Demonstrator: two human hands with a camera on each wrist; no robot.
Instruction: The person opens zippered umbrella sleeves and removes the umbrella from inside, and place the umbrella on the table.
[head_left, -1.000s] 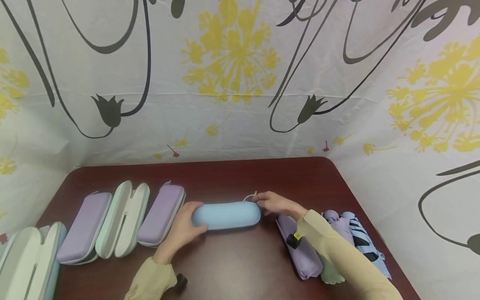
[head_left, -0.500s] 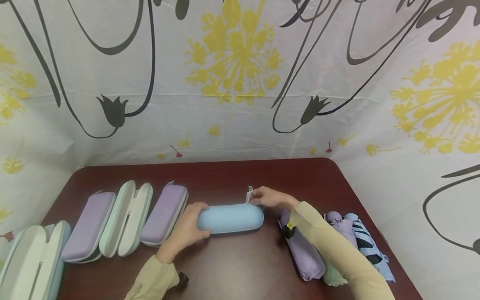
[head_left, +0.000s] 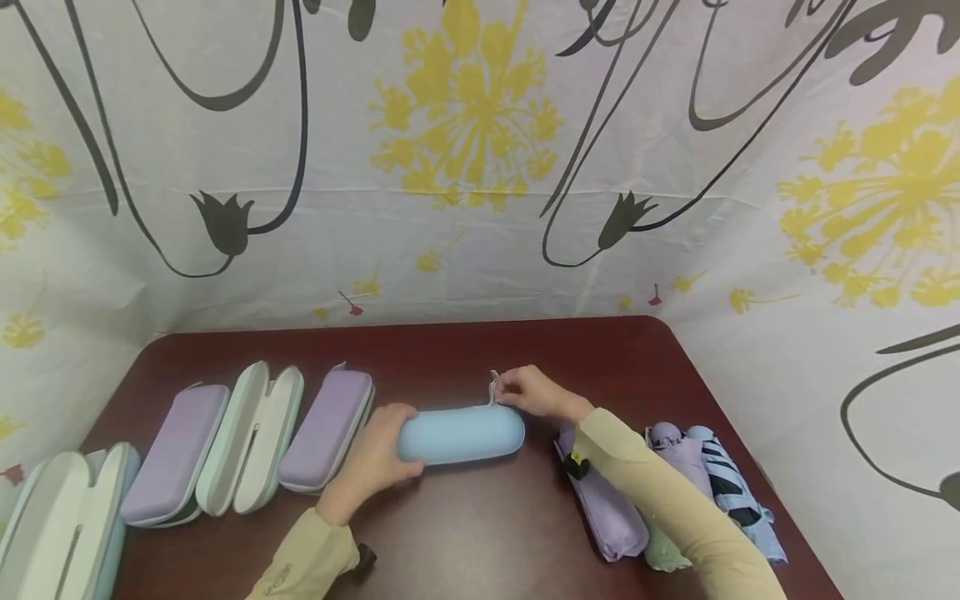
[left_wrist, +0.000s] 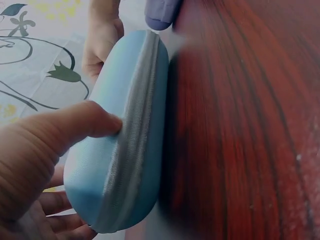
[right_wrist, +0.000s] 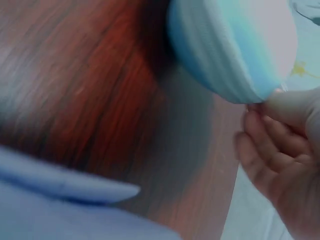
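Note:
A light blue zippered hard case (head_left: 461,435) lies lengthwise across the middle of the table. My left hand (head_left: 378,450) grips its left end. In the left wrist view, the thumb (left_wrist: 97,120) presses the side beside the grey zipper band (left_wrist: 135,130), with other fingers around the far side. Behind the case's right end, my right hand (head_left: 538,393) pinches a thin pale strap (head_left: 492,388) that stands up from the back edge. The right wrist view shows the right hand's fingers (right_wrist: 267,145) curled close at the case's rounded end; what they pinch is mostly hidden there.
To the left stand two purple cases (head_left: 176,454) (head_left: 327,429), an open mint case (head_left: 251,437) and an open light blue case (head_left: 67,525). Under the right forearm lie a purple folded umbrella (head_left: 603,508), a green one (head_left: 663,546) and a blue striped one (head_left: 738,492).
My right hand has shifted slightly back and left from the case's right end. The strap, slanting before, now stands more upright in its fingers. The left hand keeps its grip.

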